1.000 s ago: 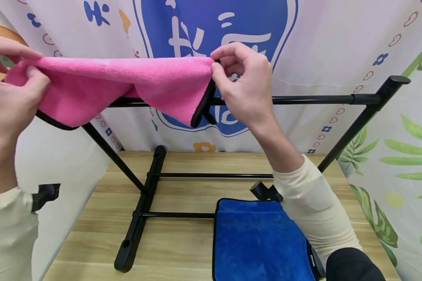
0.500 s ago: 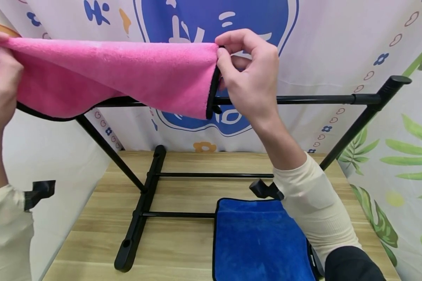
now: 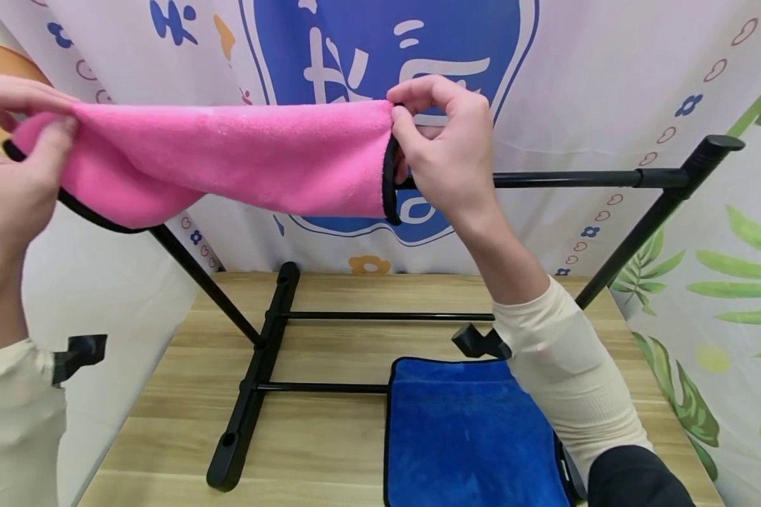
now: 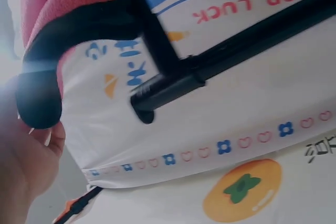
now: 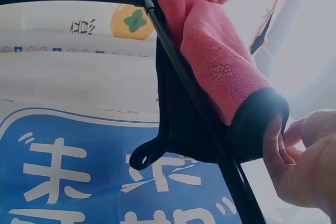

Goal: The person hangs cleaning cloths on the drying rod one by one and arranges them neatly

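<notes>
cream sleeves (image 3: 564, 380), two: nearest, entering from the lower corners, a black fitting (image 3: 482, 341) at each wrist.

left hand (image 3: 9, 172): thumb in front, fingers over the top, closed together with only cloth between; holds the left part of the pink cloth (image 3: 241, 155). outer side cut off by the picture edge.

right hand (image 3: 447, 144): thumb and forefinger pinched tight on the right end of the cloth's upper edge; other fingers partly hidden.

pink cloth: one, raised between the hands. long axis left to right, nearly level, roughly parallel to the top rail (image 3: 564, 180). right end hangs down, edged in black binding (image 3: 389, 176); left end bunches and sags. held by its two ends, apparently so that the upper edge is drawn straight. in the right wrist view a dark panel with a loop (image 5: 144, 156) shows beyond the rail, so the cloth seems to straddle it; whether the rail bears any weight cannot be told.

black rack (image 3: 206, 285): upright, rail behind and below the cloth's upper edge; long foot (image 3: 250, 408) on the wooden table (image 3: 165, 436), probably for steadiness.

blue cloth (image 3: 469, 429): flat, black-edged, beneath the rack's right part, under the right forearm.

printed curtain (image 3: 609, 70): farthest, behind all.
</notes>
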A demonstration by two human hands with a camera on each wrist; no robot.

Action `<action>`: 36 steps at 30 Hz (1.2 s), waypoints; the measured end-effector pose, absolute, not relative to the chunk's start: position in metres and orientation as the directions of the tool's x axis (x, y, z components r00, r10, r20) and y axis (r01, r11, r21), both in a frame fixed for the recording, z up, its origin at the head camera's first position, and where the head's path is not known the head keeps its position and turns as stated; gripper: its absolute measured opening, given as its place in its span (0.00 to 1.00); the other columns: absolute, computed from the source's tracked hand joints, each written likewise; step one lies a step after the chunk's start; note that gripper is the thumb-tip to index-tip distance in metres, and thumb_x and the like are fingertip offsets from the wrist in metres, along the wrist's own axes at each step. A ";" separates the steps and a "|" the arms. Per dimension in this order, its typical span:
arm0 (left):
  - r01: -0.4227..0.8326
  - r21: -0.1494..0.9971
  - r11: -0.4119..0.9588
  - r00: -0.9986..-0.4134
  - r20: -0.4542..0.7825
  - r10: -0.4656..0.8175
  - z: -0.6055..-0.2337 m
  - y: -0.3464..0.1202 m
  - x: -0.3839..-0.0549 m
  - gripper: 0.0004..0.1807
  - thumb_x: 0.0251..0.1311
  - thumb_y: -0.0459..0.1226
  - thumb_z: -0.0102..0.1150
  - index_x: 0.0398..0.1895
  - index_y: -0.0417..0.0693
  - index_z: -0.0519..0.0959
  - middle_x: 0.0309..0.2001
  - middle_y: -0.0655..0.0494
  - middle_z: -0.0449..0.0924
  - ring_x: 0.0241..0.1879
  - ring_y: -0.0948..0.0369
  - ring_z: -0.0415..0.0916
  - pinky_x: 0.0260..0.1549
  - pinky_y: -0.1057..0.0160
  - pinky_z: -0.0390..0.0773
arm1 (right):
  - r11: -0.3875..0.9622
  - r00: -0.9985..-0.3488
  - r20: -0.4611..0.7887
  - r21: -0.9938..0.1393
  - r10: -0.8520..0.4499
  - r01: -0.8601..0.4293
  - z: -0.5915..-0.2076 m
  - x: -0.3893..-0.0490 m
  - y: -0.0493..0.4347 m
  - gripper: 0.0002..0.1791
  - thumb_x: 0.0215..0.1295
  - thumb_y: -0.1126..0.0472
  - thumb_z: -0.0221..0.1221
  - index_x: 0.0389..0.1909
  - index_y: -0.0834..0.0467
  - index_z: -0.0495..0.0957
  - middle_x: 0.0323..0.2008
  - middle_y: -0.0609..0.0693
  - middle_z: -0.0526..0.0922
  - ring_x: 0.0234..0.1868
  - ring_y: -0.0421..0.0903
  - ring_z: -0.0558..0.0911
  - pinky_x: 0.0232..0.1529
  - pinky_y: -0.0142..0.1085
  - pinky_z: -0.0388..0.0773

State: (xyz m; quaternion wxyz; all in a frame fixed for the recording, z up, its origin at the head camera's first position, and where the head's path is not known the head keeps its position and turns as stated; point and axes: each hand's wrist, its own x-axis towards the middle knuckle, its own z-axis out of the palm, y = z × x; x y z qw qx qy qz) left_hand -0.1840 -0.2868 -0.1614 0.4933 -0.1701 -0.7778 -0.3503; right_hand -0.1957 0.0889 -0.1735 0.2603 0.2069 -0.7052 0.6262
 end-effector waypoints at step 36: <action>0.419 0.906 -0.052 -0.836 0.363 -0.411 -0.182 -0.288 -0.172 0.08 0.74 0.37 0.58 0.49 0.46 0.71 0.41 0.53 0.86 0.33 0.63 0.84 0.31 0.75 0.83 | 0.297 -0.768 0.640 -0.737 0.019 -0.607 -0.179 -0.202 0.089 0.11 0.75 0.68 0.55 0.48 0.67 0.84 0.40 0.56 0.80 0.34 0.47 0.85 0.32 0.29 0.84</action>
